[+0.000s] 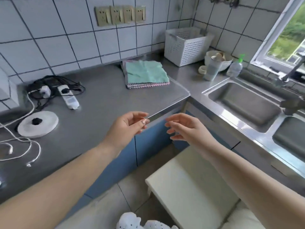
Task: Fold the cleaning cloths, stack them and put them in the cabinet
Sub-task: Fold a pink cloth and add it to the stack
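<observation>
Head view shows a stack of square cloths (147, 74), green on top, on the grey steel surface (102, 95). Left hand (127, 125) and right hand (182, 127) hover empty, fingers loosely relaxed.

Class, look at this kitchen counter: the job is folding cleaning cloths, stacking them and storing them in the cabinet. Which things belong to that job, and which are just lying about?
Belongs to the job:
stack of cloths
blue cabinet doors
left hand, empty
right hand, empty

Just lying about:
power strip
white cables
white basket
pump bottle
sink
</observation>
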### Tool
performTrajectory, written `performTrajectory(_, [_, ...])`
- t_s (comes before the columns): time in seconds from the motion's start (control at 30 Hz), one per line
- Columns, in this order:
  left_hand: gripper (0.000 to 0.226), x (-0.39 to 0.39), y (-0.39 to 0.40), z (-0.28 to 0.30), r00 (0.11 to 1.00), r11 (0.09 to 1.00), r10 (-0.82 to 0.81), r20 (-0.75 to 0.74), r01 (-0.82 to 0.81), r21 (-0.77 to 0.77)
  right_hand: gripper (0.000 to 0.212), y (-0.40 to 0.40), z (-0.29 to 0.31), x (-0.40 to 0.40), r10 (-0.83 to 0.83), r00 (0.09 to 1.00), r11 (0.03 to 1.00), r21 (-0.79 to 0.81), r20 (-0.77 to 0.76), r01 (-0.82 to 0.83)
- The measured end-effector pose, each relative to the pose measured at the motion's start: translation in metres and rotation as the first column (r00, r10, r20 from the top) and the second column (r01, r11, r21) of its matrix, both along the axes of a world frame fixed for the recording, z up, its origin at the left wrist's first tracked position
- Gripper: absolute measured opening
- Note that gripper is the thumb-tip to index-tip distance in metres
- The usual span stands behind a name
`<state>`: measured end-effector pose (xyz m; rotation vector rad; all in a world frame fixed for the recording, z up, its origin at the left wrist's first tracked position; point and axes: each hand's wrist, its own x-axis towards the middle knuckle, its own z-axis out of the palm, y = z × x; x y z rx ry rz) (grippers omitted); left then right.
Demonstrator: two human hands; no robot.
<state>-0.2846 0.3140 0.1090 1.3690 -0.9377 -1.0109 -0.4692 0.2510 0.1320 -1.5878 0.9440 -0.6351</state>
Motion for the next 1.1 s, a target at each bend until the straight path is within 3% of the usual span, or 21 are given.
performTrajectory(0.2, [0.021, 0.033, -0.038, -0.004, 0.989, 0.99, 0.14, -0.039, -0.139, 0.028, 0.018, -0.065, -0.008, 0.05, 0.123, 0.992, 0.991, 0.04, 0.014, -0.124])
performTrajectory(0.43, [0.02, 0.081, -0.09, -0.015, 0.981, 0.98, 0.187, -0.044, -0.184, 0.07, 0.016, -0.124, -0.017, 0.1, 0.143, 0.989, 0.986, 0.078, 0.043, -0.146])
performTrajectory(0.8, [0.02, 0.182, -0.222, -0.026, 0.994, 0.987, 0.104, -0.027, -0.1, 0.129, 0.018, -0.256, -0.043, 0.165, -0.14, 0.988, 0.973, 0.192, 0.06, 0.126])
performTrajectory(1.1, [0.017, 0.201, -0.304, -0.052, 0.996, 0.972, 0.057, -0.066, -0.04, 0.233, 0.016, -0.334, -0.06, 0.181, -0.173, 0.985, 0.953, 0.252, -0.008, 0.169])
